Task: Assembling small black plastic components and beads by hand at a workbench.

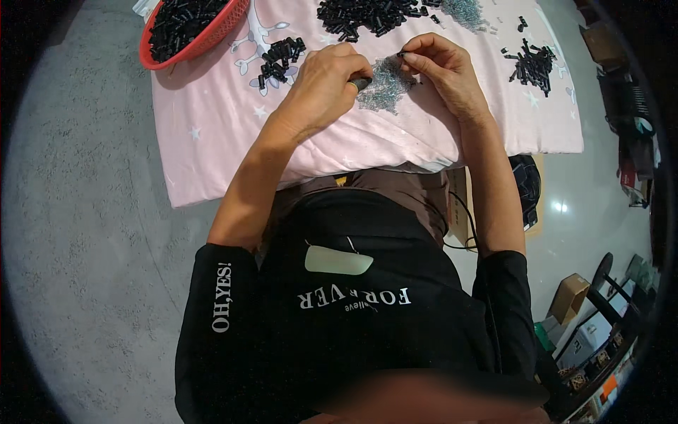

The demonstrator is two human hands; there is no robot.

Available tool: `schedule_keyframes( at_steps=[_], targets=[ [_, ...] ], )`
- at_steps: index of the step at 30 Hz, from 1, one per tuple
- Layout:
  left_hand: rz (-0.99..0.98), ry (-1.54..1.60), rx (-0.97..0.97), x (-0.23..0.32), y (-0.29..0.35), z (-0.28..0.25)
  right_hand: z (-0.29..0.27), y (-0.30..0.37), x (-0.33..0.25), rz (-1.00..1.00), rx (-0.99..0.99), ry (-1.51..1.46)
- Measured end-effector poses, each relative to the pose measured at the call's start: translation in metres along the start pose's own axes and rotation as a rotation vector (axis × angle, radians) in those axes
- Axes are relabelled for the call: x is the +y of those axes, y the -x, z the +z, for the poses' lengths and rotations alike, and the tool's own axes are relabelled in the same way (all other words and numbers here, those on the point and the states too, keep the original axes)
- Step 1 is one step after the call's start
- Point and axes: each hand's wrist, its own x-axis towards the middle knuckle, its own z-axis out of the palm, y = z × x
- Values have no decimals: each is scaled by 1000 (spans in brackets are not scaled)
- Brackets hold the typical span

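My left hand (pixel 326 88) is closed, its fingers bent round a small black piece (pixel 361 83) that pokes out by the thumb side. My right hand (pixel 446 74) pinches a tiny dark part (pixel 402 54) between thumb and fingertips; its exact kind is too small to make out. Between the two hands lies a heap of small shiny metal pieces (pixel 381 95), close to the fingertips of both. Just left of my left hand is a small group of black cylindrical parts (pixel 282 56), loosely scattered on the cloth.
A pink patterned cloth (pixel 212 134) covers the table. On its far left stands a red basket (pixel 237 21) full of black parts. Beyond my hands are a big black pile (pixel 367 18) and more metal pieces (pixel 465 13). Thin black parts (pixel 534 69) lie at the right.
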Motion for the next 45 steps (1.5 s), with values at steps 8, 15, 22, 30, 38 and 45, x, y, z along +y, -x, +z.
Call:
schedule_keyframes(
  at_steps=[8,15,22,30,38,45],
  targets=[
    [53,-69,37,1,-1,2,2,0,0,9,30,13],
    [0,7,154,-3,-4,-5,1,1,0,-3,32,53],
    [6,15,84,-6,4,-5,4,1,-2,-7,34,18],
    [37,-98,54,3,4,3,0,0,2,-20,45,18],
    [-67,45,130,-1,-10,-2,-1,0,3,-8,31,5],
    [-2,-49,217,-13,-26,12,-1,-1,4,-1,13,-69]
  ],
)
